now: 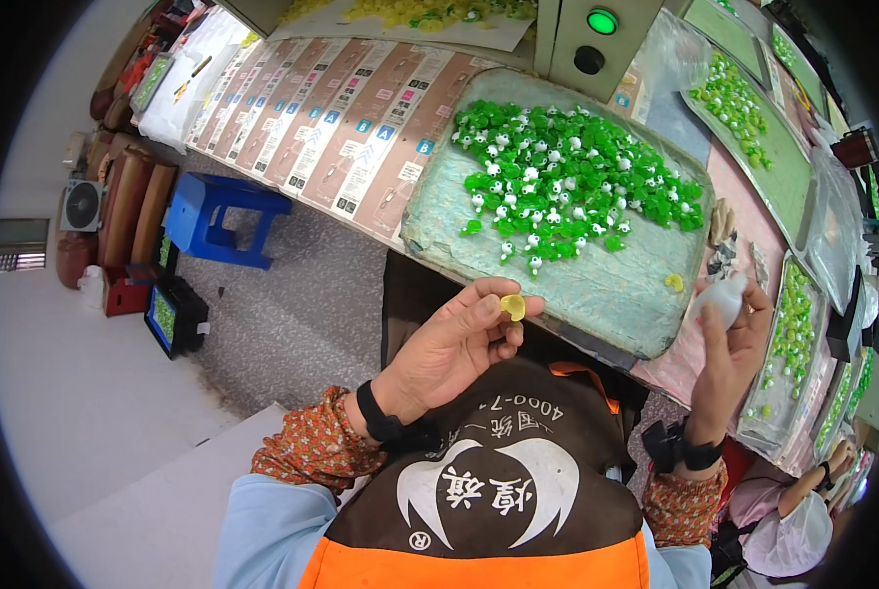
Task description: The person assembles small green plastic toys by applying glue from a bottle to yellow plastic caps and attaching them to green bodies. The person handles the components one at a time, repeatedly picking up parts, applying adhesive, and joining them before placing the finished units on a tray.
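Between the thumb and fingers of my left hand [456,339] is a small yellow translucent plastic piece [513,307], held just off the near edge of the tray. My right hand [732,344] grips a white rounded squeeze bottle [722,297] beside the tray's right edge. The tray [567,294] has a pale teal lining, and a heap of small green pieces with white figure heads [557,177] covers its far part. A single yellow piece [673,283] lies near the tray's right side.
A grey machine housing with a green lamp [602,22] stands behind the tray. Yellow pieces [429,12] lie on a sheet beyond it. More trays of green and yellow pieces [788,324] line the right. A blue stool [218,216] stands left; a co-worker [788,520] sits lower right.
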`<state>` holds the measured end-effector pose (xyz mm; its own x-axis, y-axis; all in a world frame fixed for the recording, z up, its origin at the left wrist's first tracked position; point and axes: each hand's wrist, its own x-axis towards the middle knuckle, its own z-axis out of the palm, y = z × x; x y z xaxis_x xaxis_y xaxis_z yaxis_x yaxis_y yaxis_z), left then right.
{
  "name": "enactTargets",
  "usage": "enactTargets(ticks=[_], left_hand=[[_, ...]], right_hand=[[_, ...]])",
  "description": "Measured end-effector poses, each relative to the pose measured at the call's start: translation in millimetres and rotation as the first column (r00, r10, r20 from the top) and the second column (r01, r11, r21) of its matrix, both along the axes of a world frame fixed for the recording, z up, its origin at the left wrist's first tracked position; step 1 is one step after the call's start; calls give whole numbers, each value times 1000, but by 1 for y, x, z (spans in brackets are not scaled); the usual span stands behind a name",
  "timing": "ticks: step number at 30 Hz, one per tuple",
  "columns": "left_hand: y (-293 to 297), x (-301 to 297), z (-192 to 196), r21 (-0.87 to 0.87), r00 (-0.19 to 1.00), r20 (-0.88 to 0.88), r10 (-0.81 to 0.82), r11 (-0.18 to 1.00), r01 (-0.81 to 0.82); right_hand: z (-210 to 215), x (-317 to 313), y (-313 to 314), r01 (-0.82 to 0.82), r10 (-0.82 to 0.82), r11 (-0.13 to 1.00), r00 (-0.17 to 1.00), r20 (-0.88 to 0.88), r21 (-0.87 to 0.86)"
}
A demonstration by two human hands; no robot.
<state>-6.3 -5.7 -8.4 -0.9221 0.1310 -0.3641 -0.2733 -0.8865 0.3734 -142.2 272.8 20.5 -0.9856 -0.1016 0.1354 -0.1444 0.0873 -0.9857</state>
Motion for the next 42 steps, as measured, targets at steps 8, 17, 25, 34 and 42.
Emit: enactTargets(ticks=[8, 17, 25, 34, 42], left_hand=[[-4, -1, 3, -18, 1000, 7, -12, 1000, 13], [-33, -4, 17, -161, 993, -45, 111, 980, -117], [-24, -21, 34, -164, 990, -116, 83, 981, -101], [-7, -18, 27, -174, 998, -60, 22, 984, -32], [-4, -17, 19, -184, 1000, -24, 5, 983, -9]], right_hand=[[-55, -30, 51, 136, -128, 984, 989, -72, 119], [-20, -3, 37, 558, -312, 795, 714, -627, 239], [6, -21, -66, 22, 450, 680, 776, -441, 733], [-10, -30, -84, -63, 515, 578, 801, -304, 814], [-14, -30, -84, -167, 518, 611, 823, -232, 774]])
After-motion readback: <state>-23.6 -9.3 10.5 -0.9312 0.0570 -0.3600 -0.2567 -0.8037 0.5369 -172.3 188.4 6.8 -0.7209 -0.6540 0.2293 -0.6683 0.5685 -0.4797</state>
